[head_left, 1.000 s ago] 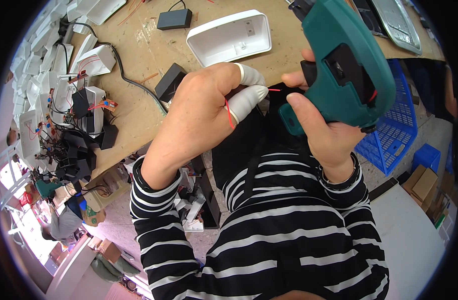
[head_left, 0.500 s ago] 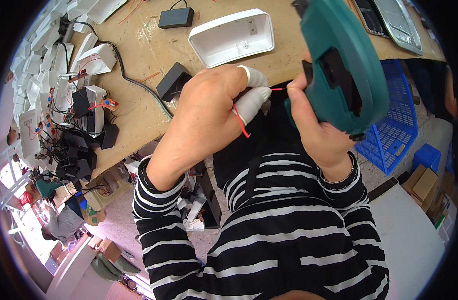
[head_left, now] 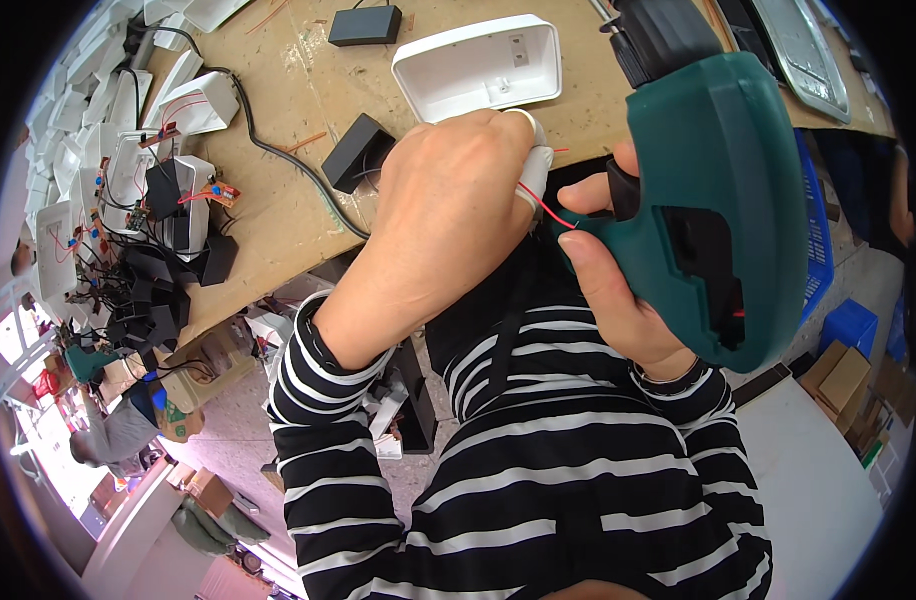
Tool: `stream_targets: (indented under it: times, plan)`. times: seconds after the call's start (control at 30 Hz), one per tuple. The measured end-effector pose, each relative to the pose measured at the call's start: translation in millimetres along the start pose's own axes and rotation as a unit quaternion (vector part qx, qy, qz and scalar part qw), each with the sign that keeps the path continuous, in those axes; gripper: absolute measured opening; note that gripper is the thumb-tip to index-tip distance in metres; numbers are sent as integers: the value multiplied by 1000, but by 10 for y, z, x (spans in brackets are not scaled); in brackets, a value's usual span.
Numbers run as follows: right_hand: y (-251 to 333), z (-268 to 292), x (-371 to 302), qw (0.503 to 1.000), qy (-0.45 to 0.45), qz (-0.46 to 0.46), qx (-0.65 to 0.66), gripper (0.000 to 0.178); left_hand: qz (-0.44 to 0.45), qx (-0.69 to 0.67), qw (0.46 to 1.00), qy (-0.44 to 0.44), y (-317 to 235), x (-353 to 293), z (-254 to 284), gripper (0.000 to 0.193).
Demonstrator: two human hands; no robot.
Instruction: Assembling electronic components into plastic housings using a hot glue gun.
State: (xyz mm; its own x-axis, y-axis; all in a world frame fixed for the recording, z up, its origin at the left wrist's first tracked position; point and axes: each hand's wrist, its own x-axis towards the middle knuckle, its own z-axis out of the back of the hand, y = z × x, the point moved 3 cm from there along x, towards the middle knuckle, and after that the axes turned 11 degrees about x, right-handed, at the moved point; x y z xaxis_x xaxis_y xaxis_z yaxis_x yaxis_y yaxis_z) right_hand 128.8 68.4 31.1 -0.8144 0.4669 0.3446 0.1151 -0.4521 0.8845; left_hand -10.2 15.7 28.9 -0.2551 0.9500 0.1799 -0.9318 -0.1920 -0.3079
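Note:
My left hand (head_left: 448,205), with white finger covers (head_left: 538,165) on its thumb and forefinger, is closed in a pinch on a thin red wire (head_left: 546,203). One end of the wire runs down toward my right thumb, and a short red tip sticks out past the covers. My right hand (head_left: 623,290) is wrapped around a green power drill (head_left: 743,190) with a black chuck (head_left: 668,40). The right thumb and forefinger stand apart, close to the wire's lower end; I cannot tell whether they touch it.
A white plastic housing (head_left: 478,65) lies on the table (head_left: 288,210) just beyond my left hand, with black boxes (head_left: 358,153) near it. White housings, wired circuit boards and a black cable (head_left: 253,125) crowd the left. A blue crate (head_left: 818,235) stands at right.
My right fingertips have parted from the red wire they were pinching. The drill has moved down and right, bringing its chuck into view. My left hand has turned and shifted slightly right.

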Motion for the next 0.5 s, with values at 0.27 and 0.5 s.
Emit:
stream_targets:
  times: [0.27,0.5]
  plan:
    - [13,11,37,998,-48,-24,13,47,-7,-7,998,60,13,-17,-28,14]
    - [-51,26,97,993,-110,34,6,45,-36,-62,996,45,15,-86,14,11]
